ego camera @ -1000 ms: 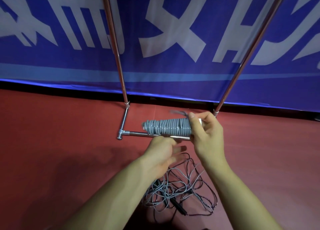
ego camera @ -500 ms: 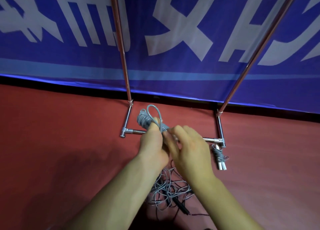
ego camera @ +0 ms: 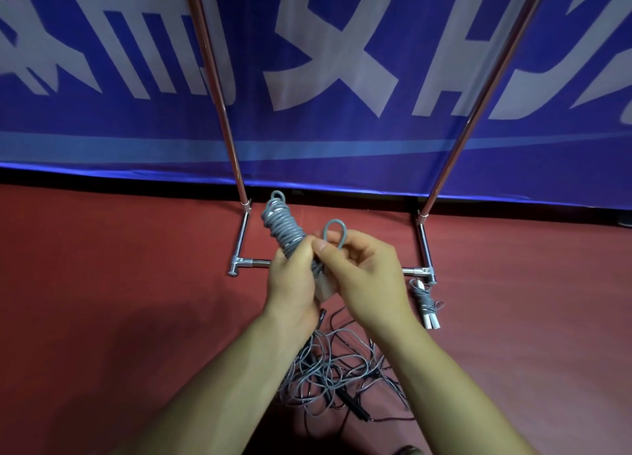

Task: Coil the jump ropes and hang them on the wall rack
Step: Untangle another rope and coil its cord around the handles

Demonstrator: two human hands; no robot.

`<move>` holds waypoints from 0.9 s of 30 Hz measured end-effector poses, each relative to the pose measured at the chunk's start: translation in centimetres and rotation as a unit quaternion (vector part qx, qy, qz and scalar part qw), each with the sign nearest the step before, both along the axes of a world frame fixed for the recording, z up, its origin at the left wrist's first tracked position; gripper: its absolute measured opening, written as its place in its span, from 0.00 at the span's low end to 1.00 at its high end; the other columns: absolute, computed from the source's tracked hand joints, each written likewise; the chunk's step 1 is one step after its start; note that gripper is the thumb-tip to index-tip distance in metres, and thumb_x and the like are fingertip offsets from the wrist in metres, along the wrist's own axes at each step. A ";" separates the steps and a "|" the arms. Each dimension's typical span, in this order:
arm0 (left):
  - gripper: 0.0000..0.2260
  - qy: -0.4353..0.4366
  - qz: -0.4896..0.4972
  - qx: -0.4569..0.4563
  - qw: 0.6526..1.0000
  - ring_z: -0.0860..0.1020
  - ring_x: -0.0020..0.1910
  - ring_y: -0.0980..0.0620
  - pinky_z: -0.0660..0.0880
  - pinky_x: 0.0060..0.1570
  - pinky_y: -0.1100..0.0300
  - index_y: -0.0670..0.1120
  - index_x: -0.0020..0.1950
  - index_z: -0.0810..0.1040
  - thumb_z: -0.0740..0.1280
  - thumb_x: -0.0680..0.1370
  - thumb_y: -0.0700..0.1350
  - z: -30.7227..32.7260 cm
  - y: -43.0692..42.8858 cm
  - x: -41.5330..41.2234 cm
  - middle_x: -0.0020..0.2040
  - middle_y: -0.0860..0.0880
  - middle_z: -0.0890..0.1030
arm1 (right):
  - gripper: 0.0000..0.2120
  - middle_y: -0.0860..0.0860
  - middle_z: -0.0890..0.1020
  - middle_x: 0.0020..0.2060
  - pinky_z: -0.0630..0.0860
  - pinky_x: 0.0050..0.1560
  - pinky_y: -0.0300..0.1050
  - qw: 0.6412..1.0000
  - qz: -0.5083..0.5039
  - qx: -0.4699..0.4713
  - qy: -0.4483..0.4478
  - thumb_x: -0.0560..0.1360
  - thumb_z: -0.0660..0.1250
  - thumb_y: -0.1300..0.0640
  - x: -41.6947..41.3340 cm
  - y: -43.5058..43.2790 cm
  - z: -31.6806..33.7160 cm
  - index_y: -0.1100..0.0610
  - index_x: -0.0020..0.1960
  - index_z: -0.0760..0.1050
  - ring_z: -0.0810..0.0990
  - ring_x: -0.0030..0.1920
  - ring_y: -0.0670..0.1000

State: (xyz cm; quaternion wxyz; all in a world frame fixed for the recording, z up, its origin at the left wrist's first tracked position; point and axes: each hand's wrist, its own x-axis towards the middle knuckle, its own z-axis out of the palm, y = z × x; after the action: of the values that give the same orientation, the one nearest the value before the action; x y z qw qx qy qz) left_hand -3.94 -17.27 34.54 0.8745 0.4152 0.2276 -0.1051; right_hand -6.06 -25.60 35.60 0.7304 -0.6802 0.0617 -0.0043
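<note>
The tightly wound grey jump rope bundle [ego camera: 282,230] juts up-left from the left hand [ego camera: 290,276], whose fingers curl round its lower end; 1 second ago it lay level in the right hand [ego camera: 366,273]. That hand now pinches a small grey cord loop [ego camera: 335,232] just beside the bundle, probably to lock the wrap. A loose tangle of grey and black ropes [ego camera: 328,369] lies under the wrists, the chrome tube rack [ego camera: 239,268] beyond.
</note>
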 end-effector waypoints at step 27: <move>0.18 -0.129 -0.086 -0.266 0.951 0.66 0.30 0.52 0.70 0.33 0.61 0.47 0.32 0.65 0.74 0.53 0.40 2.0 2.5 1.2 0.31 0.49 0.66 | 0.08 0.54 0.75 0.26 0.67 0.26 0.40 0.983 0.178 0.045 -0.027 0.76 0.67 0.57 -0.6 -3.1 2.0 0.61 0.49 0.80 0.70 0.24 0.49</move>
State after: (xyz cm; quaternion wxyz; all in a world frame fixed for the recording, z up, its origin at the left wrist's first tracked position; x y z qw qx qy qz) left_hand -2.78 -14.72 36.50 0.9629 0.1952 0.0398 -0.1818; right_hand -6.69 -28.70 37.62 0.7510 -0.6461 -0.0802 0.1102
